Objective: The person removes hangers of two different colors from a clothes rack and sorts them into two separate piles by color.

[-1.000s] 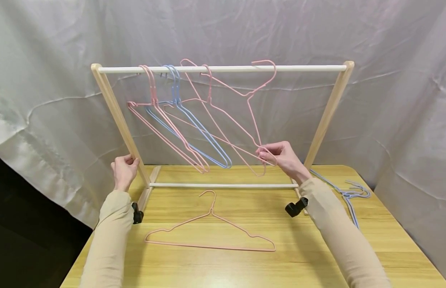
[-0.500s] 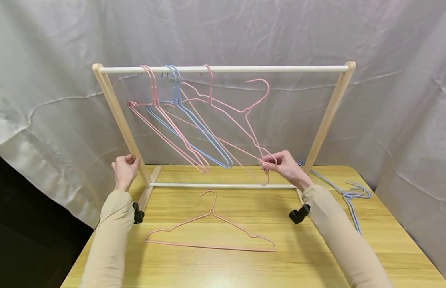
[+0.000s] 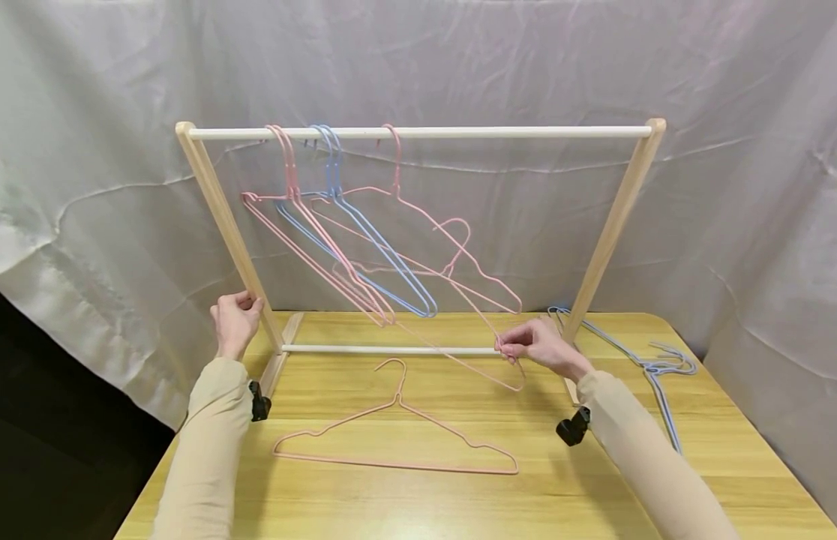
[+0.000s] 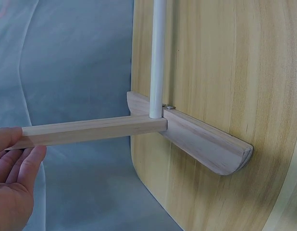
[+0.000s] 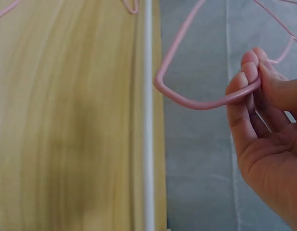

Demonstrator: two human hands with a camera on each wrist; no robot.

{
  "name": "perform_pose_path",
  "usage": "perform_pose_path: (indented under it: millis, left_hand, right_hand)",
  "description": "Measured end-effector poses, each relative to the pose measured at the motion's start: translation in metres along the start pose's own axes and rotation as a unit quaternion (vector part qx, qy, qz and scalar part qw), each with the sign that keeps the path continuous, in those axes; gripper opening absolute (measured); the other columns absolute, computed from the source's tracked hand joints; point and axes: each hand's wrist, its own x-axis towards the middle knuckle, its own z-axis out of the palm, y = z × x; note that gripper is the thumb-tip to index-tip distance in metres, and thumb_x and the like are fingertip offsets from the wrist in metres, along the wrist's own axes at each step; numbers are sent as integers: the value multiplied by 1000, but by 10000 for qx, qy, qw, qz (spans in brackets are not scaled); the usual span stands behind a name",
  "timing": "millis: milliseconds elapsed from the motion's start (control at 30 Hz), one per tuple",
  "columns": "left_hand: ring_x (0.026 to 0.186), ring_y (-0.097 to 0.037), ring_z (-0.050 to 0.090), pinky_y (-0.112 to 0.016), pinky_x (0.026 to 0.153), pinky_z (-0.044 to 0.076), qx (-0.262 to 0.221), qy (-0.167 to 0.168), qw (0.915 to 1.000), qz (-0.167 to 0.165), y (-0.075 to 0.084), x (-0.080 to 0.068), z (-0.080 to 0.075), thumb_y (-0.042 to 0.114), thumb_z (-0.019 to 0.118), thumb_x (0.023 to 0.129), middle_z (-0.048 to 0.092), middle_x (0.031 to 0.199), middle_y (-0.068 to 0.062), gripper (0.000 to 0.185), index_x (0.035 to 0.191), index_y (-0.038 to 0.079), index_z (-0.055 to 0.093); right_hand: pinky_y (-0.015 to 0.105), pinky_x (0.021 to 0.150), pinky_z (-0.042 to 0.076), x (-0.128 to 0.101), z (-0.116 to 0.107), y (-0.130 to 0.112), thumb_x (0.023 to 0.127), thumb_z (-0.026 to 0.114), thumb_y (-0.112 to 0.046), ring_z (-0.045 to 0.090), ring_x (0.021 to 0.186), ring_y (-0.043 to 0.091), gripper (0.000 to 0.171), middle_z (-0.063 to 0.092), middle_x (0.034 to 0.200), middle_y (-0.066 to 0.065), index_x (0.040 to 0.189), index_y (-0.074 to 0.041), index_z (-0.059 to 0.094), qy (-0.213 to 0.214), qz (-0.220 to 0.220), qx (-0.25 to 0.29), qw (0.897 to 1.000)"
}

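Observation:
My right hand (image 3: 541,345) pinches a pink wire hanger (image 3: 474,306) near one shoulder end, below the top rail of the rack. Its hook points up and stands free of the rail, close by another pink hanger (image 3: 425,216) that hangs there. In the right wrist view, thumb and fingertips close on the hanger's bent pink wire (image 5: 196,104). My left hand (image 3: 236,324) grips the rack's left wooden post (image 3: 219,206); the left wrist view has thumb and fingers on either side of this post (image 4: 91,132).
Pink hangers (image 3: 288,176) and blue hangers (image 3: 334,172) hang on the left part of the white rail (image 3: 499,132). One pink hanger (image 3: 394,466) lies flat on the wooden table (image 3: 364,510). Blue hangers (image 3: 655,366) lie at the right, by the right post (image 3: 614,225).
The right hand has lowered the pink hanger; its hook has come down from rail height to well below the rail. The left hand stays on the post.

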Motion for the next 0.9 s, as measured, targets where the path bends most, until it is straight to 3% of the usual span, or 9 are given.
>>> perform_pose_path:
  millis: [367, 600, 900]
  left_hand:
    - [124, -44, 41, -54, 101, 25, 1, -32, 9999, -143, -1, 0, 0, 14, 61, 97, 70, 111, -31, 29, 110, -10, 71]
    - [124, -44, 42, -54, 102, 25, -8, -32, 9999, -137, 0, 0, 0, 12, 61, 96, 69, 112, -32, 28, 110, -10, 71]
    - [124, -42, 41, -52, 99, 24, -6, -22, 9999, -114, 1, 0, 0, 12, 60, 97, 69, 113, -32, 30, 114, -10, 70]
  right_hand:
    - [19, 63, 52, -5, 14, 27, 100, 56, -1, 61, 67, 4, 29, 68, 77, -4, 105, 27, 58, -1514, -15, 281, 9881]
    - [17, 62, 54, -5, 29, 35, 97, 56, 3, 63, 65, 3, 32, 70, 75, -3, 105, 34, 51, -2153, 244, 712, 9736]
    - [17, 63, 55, -2, 55, 46, 97, 55, 3, 64, 65, 3, 30, 69, 78, 4, 105, 32, 53, -2769, 402, 887, 9560]
